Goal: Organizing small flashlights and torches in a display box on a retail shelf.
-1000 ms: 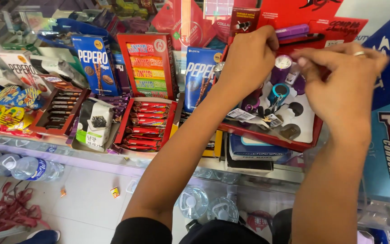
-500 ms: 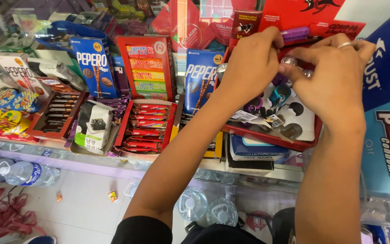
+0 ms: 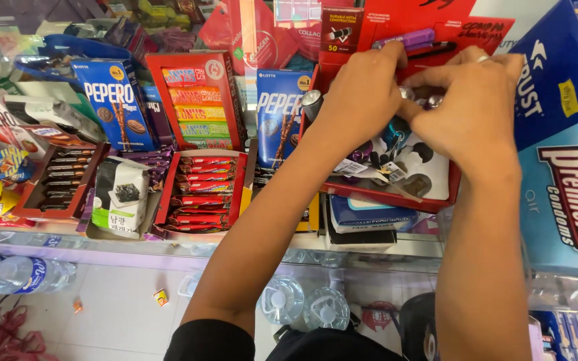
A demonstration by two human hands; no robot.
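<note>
My left hand and my right hand meet over a red display tray of small key-ring torches. The fingertips of both hands are closed around small silver torches between them, at the tray's back. Loose torches with white tags lie in the tray under my wrists. A purple torch is fixed to the red card behind the tray. Another silver torch stands at the tray's left edge. My left hand's fingertips are hidden behind its back.
Left of the tray stand blue biscuit-stick boxes, a red box of chocolate bars and a dark one. Large blue boxes crowd the right. The glass counter edge runs below, with water bottles on the floor.
My hands have drawn together at the back of the tray. The right hand moved left and down to meet the left hand's fingers.
</note>
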